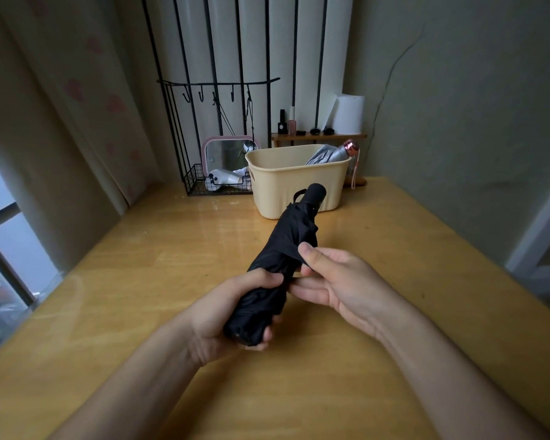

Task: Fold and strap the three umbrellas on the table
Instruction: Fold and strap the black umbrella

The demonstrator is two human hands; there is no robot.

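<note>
A folded black umbrella (286, 246) is held above the wooden table (140, 281), its handle pointing away toward the bin. My left hand (232, 309) is wrapped around the umbrella's near end. My right hand (334, 281) pinches the black fabric or strap at the umbrella's middle between thumb and fingers. A silver umbrella (331, 155) with a pink handle leans inside the cream plastic bin (292, 188) at the back of the table.
A black wire rack (213, 179) with a pink-framed mirror and a white object stands left of the bin. A small wooden shelf (318, 136) holds bottles and a paper roll. A curtain and window are at left, a wall at right.
</note>
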